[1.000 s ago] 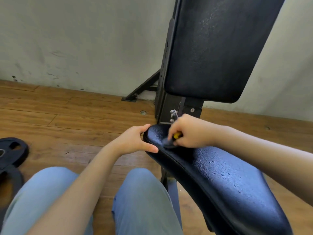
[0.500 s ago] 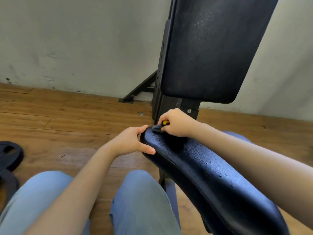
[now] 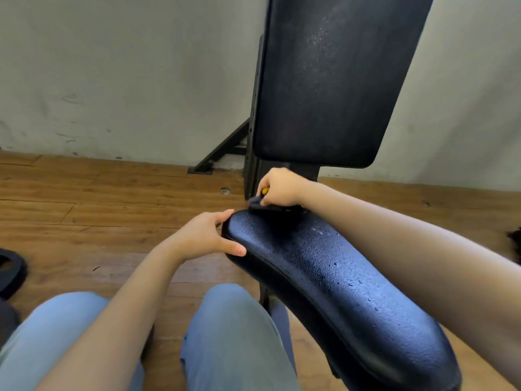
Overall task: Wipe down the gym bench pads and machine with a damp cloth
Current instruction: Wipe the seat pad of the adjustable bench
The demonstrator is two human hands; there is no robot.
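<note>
A black seat pad (image 3: pixel 338 280) slopes from the middle of the view to the lower right, with wet droplets on it. Above it stands the upright black back pad (image 3: pixel 332 80) on the dark machine frame (image 3: pixel 252 170). My left hand (image 3: pixel 205 238) grips the near-left end of the seat pad, thumb on top. My right hand (image 3: pixel 277 187) holds a dark cloth (image 3: pixel 255 202) with a yellow patch and presses it at the far end of the seat pad, by the frame. Most of the cloth is hidden in the fist.
Black weight plates (image 3: pixel 10 269) lie on the wooden floor at the left edge. A frame foot (image 3: pixel 208 162) runs to the grey wall. My knees in light blue trousers (image 3: pixel 231 334) sit just in front of the seat.
My right hand has slid the cloth from the top of the seat pad's end further back to its far edge by the frame. My left hand keeps its grip.
</note>
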